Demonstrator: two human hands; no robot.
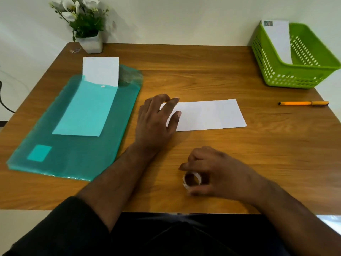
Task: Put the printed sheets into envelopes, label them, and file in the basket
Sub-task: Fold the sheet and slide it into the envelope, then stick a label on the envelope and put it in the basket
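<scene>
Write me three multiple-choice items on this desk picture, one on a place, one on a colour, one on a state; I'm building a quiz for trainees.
1. Where does the pen lie?
A. in the basket
B. on the table, right of the envelope
C. on the folder

2. What colour is the basket?
A. green
B. blue
C. red

3. What is the right hand doing?
A. lying flat on the envelope
B. holding the pen
C. holding a label roll

Answers:
1. B: the pen rests on the table, apart from the envelope and near the right edge.
2. A: its slotted walls are bright green, with one envelope standing inside.
3. C: its fingers curl round the label roll, while the left hand rests on the envelope's left end.
</scene>
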